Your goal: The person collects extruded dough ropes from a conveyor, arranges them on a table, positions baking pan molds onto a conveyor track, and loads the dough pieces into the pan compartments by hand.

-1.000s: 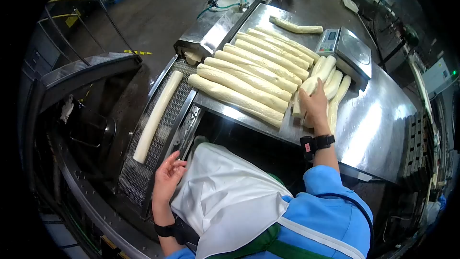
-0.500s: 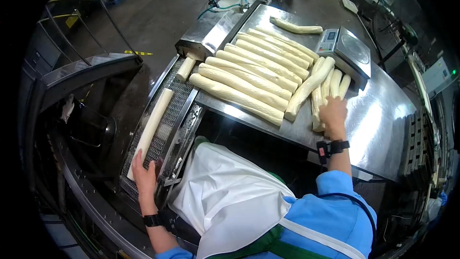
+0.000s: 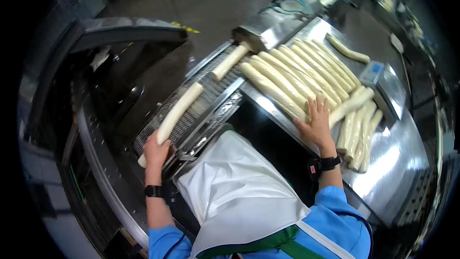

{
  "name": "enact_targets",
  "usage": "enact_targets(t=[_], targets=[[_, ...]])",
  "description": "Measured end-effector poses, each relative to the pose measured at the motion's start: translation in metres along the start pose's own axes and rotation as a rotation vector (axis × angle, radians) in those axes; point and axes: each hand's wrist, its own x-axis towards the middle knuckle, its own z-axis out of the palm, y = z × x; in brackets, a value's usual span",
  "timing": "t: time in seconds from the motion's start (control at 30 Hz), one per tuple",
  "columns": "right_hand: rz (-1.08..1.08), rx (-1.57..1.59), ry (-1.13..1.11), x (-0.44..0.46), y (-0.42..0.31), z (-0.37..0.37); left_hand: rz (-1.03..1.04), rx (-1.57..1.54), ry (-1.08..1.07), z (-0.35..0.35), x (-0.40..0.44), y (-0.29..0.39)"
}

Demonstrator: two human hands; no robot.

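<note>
My left hand (image 3: 155,152) is closed round the near end of a pale dough log (image 3: 179,109) on the mesh conveyor belt (image 3: 202,105). The log bends slightly, and its tip shows below my fingers. On the metal table, my right hand (image 3: 317,124) has its fingers spread at the near ends of a row of dough logs (image 3: 282,84). Whether it presses on them I cannot tell. Right of that hand, several thinner dough logs (image 3: 360,132) lie bunched, with one thicker log (image 3: 353,105) slanting beside them.
Another dough log (image 3: 231,62) sticks out of the metal machine (image 3: 258,33) onto the belt. A scale (image 3: 388,91) stands on the metal table (image 3: 407,148), with a single dough log (image 3: 347,50) behind it. A dark guard rail (image 3: 129,33) curves at left.
My left hand has closed round the log on the belt. The right hand has left the bunched logs, moving left to the row with fingers spread. My view has turned left.
</note>
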Motion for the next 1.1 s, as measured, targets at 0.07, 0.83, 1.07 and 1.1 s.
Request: enact_targets(t=[0.07, 0.83, 1.07, 1.1], targets=[[0.048, -0.149, -0.097, 0.021, -0.022, 0.008, 0.015, -0.05, 0.011, -0.014, -0.023, 0.035], [-0.107, -0.382, -0.138, 0.011, 0.005, 0.025, -0.677, -1.647, -0.318, -0.071, -0.098, -0.013], [-0.19, -0.392, -0.089, 0.014, 0.021, 0.036, -0.135, -1.791, 0.657, -0.219, -0.024, -0.02], [-0.188, -0.412, -0.093, 0.013, 0.02, 0.035, -0.088, -1.634, 0.759, -0.234, -0.024, -0.01]])
